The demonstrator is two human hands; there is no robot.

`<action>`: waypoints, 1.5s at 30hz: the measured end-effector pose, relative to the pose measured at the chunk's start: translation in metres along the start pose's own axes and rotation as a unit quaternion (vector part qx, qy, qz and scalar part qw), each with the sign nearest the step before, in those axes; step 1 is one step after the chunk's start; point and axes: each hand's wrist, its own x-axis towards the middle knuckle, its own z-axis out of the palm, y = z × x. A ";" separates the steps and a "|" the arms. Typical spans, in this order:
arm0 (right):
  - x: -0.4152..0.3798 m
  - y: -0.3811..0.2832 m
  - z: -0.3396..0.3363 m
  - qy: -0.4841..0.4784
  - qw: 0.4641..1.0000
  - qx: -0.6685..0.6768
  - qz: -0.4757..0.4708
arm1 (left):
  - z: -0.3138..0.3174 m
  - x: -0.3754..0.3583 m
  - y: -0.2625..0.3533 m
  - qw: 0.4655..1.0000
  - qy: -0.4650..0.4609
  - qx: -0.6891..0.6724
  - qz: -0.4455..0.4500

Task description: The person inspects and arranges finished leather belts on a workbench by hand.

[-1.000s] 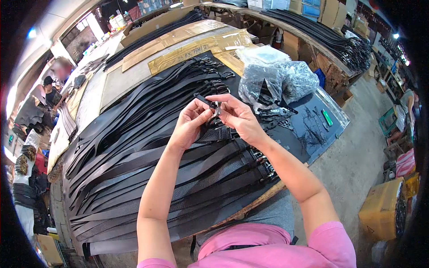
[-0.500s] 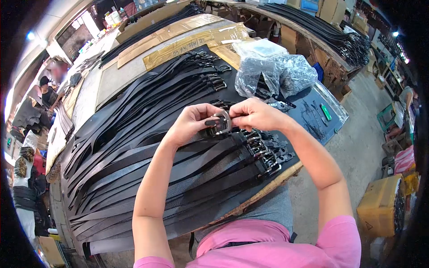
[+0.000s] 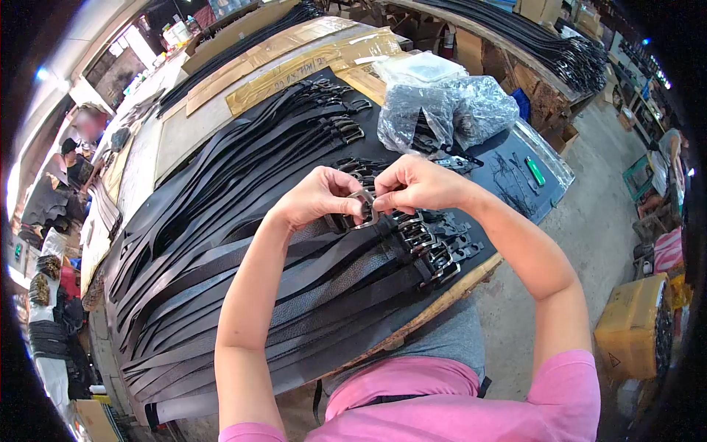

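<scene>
Both hands meet above a row of black belts (image 3: pixel 294 258) that lie side by side across the table. My left hand (image 3: pixel 322 200) pinches a silvery metal buckle (image 3: pixel 367 209) with a black strap end from its left side. On the buckle's right side, the thumb and forefinger of my right hand (image 3: pixel 414 184) are closed at its edge. Just below and to the right lie more belt buckles (image 3: pixel 434 247) in a dense cluster. Behind my hands, a second group of belts (image 3: pixel 294 118) ends in buckles.
Clear plastic bags (image 3: pixel 449 110) of dark parts stand behind my right hand. A green lighter (image 3: pixel 535 171) lies near thin black pieces at the table's right. Cardboard (image 3: pixel 294 72) covers the back. A person (image 3: pixel 76 162) is at far left; a carton (image 3: pixel 626 328) sits at right.
My left hand's fingers have shifted on the buckle, and the buckle has turned slightly. My right hand has moved a little left and up. The whole view has shifted slightly.
</scene>
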 end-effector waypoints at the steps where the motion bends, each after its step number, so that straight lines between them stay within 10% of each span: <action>1: 0.001 0.000 0.000 0.014 1.000 0.009 -0.003 | 0.003 0.003 0.003 1.000 -0.009 0.022 -0.015; 12: 0.003 0.024 -0.040 -0.142 0.980 0.108 0.085 | 0.013 0.030 0.000 0.994 0.078 0.065 -0.029; 20: 0.012 0.054 -0.035 -0.070 0.979 0.131 0.142 | -0.005 0.041 -0.022 0.996 0.035 0.066 -0.042; 26: 0.018 0.073 -0.037 -0.041 0.984 0.119 0.128 | -0.086 0.069 -0.027 0.961 0.256 0.101 -0.004; 31: 0.020 0.079 -0.047 -0.049 0.995 -0.044 0.073 | -0.176 0.118 -0.069 0.809 0.427 0.396 0.082; 33: 0.016 0.089 -0.059 -0.003 0.977 -0.204 -0.060 | -0.188 0.136 -0.075 0.763 0.396 0.502 0.094; 39: -0.024 0.086 -0.110 0.207 0.958 -0.168 0.108 | -0.197 0.163 -0.087 0.753 0.338 0.560 0.072; 45: -0.037 0.122 -0.100 0.172 0.926 -0.323 0.091 | -0.188 0.159 -0.080 0.757 0.314 0.571 0.042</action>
